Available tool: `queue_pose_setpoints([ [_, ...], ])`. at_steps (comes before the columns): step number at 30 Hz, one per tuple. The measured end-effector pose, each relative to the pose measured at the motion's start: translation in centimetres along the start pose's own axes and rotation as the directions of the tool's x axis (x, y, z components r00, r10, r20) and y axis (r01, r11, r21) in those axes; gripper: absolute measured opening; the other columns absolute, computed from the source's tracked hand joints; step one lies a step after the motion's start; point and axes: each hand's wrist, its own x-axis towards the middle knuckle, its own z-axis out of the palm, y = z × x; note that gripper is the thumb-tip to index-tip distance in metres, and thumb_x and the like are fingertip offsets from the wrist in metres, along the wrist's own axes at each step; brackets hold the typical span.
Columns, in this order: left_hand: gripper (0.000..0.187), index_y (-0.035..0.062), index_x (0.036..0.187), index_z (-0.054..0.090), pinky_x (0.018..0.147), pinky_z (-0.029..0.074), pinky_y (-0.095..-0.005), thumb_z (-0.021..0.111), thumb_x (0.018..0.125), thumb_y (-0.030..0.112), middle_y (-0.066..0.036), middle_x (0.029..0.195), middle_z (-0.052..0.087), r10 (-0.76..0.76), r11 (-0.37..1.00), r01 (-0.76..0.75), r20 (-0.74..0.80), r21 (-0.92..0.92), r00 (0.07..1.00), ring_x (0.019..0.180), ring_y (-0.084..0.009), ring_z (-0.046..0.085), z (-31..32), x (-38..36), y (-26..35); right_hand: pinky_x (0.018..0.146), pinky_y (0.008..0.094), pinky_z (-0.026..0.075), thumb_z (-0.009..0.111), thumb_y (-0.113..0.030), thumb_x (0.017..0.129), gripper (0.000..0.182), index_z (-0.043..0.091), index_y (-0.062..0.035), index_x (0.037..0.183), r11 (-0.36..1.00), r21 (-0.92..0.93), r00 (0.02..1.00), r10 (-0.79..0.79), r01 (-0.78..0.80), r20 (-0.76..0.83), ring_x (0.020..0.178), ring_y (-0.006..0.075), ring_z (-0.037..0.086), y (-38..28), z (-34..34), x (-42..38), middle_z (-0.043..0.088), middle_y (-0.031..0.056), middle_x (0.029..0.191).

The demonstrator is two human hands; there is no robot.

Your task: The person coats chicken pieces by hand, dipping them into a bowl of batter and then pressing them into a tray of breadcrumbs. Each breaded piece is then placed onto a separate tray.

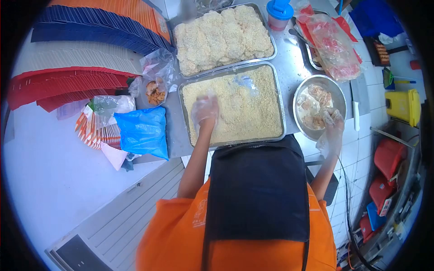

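Note:
My left hand [205, 109], in a clear plastic glove, lies over the left part of a metal tray of pale crumbs [248, 117]. Its fingers look stretched out on the crumbs, somewhat blurred. On the right, my right hand [332, 120], also gloved, reaches into a round steel bowl [297, 115]. Wet, battered pieces of raw meat [320, 95] sit in the bowl's milky liquid. The right fingers are curled at one piece of meat [314, 121] near the bowl's lower side. Behind the crumb tray, a second tray [274, 53] holds a pile of crumb-coated pieces [221, 36].
Stacked folded cartons [104, 22] and a blue plastic bag [143, 131] lie at the left, beside a bag of brown fried bits [154, 93]. A blue-lidded cup [279, 16], red-stained plastic bags [334, 47] and a white-handled knife [356, 116] are to the right.

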Motion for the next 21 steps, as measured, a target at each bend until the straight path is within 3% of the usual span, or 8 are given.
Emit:
queue_pose_setpoints([
  [2, 0.064, -0.0020, 0.101, 0.068, 0.084, 0.049, -0.0423, 0.055, 0.084, 0.059, -0.021, 0.099, 0.068, -0.139, 0.970, 0.137, -0.005, 0.201, 0.990, 0.094, -0.0319, 0.065, 1.5, -0.7, -2.2, 0.073, 0.0298, 0.047, 0.060, -0.010, 0.086, 0.018, 0.065, 0.0002, 0.100, 0.999, -0.015, 1.000, -0.031, 0.031, 0.001, 0.079, 0.0147, 0.058, 0.8, 0.0, 0.1, 0.066, 0.0078, 0.087],
  [4, 0.074, -0.0055, 0.099, 0.066, 0.080, 0.050, -0.0389, 0.050, 0.083, 0.065, -0.020, 0.093, 0.067, 0.200, 0.915, -0.158, -0.078, 0.370, 0.977, 0.091, -0.0317, 0.065, 3.7, -1.4, -3.2, 0.072, 0.0306, 0.047, 0.060, -0.010, 0.086, 0.017, 0.064, 0.0011, 0.099, 0.995, -0.033, 0.996, -0.088, 0.089, 0.032, 0.079, 0.0155, 0.058, 1.0, 0.1, 0.3, 0.066, 0.0087, 0.086],
  [5, 0.074, -0.0055, 0.099, 0.066, 0.080, 0.050, -0.0389, 0.050, 0.083, 0.065, -0.020, 0.093, 0.067, 0.207, 0.915, -0.163, -0.083, 0.370, 0.975, 0.091, -0.0317, 0.065, 3.7, -1.3, -3.1, 0.072, 0.0306, 0.047, 0.060, -0.010, 0.086, 0.017, 0.064, 0.0011, 0.099, 0.995, -0.029, 0.995, -0.094, 0.095, 0.027, 0.079, 0.0155, 0.058, 0.9, 0.0, 0.2, 0.066, 0.0087, 0.086],
  [7, 0.079, -0.0048, 0.104, 0.065, 0.077, 0.050, -0.0407, 0.061, 0.074, 0.068, -0.021, 0.093, 0.067, 0.118, 0.970, -0.128, 0.057, 0.209, 0.991, 0.088, -0.0326, 0.066, 2.5, -1.8, -1.6, 0.072, 0.0308, 0.047, 0.060, -0.010, 0.086, 0.017, 0.064, 0.0016, 0.097, 0.994, 0.046, 0.995, -0.101, 0.101, 0.013, 0.078, 0.0159, 0.058, -0.3, 0.2, -0.3, 0.065, 0.0093, 0.084],
  [14, 0.079, -0.0043, 0.116, 0.057, 0.082, 0.048, -0.0361, 0.077, 0.067, 0.055, -0.019, 0.105, 0.065, 0.296, 0.950, -0.301, -0.064, -0.087, 0.953, 0.100, -0.0298, 0.063, 4.7, -0.1, -3.3, 0.073, 0.0312, 0.047, 0.061, -0.010, 0.085, 0.017, 0.064, 0.0018, 0.097, 0.990, 0.008, 0.987, -0.138, 0.139, -0.080, 0.078, 0.0158, 0.058, 0.4, 0.0, -0.6, 0.065, 0.0093, 0.084],
  [17, 0.067, -0.0024, 0.117, 0.053, 0.083, 0.050, -0.0367, 0.080, 0.073, 0.040, -0.015, 0.104, 0.065, 0.411, 0.868, -0.399, -0.023, -0.295, 0.911, 0.098, -0.0275, 0.062, 2.9, -0.8, -2.2, 0.073, 0.0316, 0.047, 0.061, -0.010, 0.085, 0.017, 0.065, 0.0016, 0.097, 0.987, 0.004, 0.979, -0.160, 0.162, -0.124, 0.078, 0.0162, 0.058, 1.3, 0.0, -0.3, 0.066, 0.0095, 0.084],
  [19, 0.047, -0.0012, 0.114, 0.051, 0.088, 0.051, -0.0370, 0.076, 0.080, 0.020, -0.014, 0.102, 0.064, 0.309, 0.389, -0.227, -0.106, -0.893, 0.945, 0.100, -0.0244, 0.062, 3.4, -0.2, -2.7, 0.074, 0.0318, 0.047, 0.062, -0.011, 0.085, 0.018, 0.065, 0.0016, 0.098, 0.981, -0.011, 0.972, -0.192, 0.192, -0.133, 0.079, 0.0168, 0.059, 0.9, -0.1, -0.5, 0.066, 0.0100, 0.086],
  [21, 0.039, -0.0002, 0.114, 0.050, 0.089, 0.052, -0.0378, 0.071, 0.083, 0.012, -0.014, 0.104, 0.064, 0.411, 0.523, -0.305, -0.078, -0.796, 0.908, 0.101, -0.0244, 0.062, 0.1, -2.4, -1.2, 0.074, 0.0320, 0.047, 0.063, -0.011, 0.085, 0.018, 0.065, 0.0014, 0.098, 0.986, 0.013, 0.978, -0.162, 0.165, -0.131, 0.079, 0.0171, 0.060, 0.3, -0.2, -0.6, 0.067, 0.0102, 0.087],
])
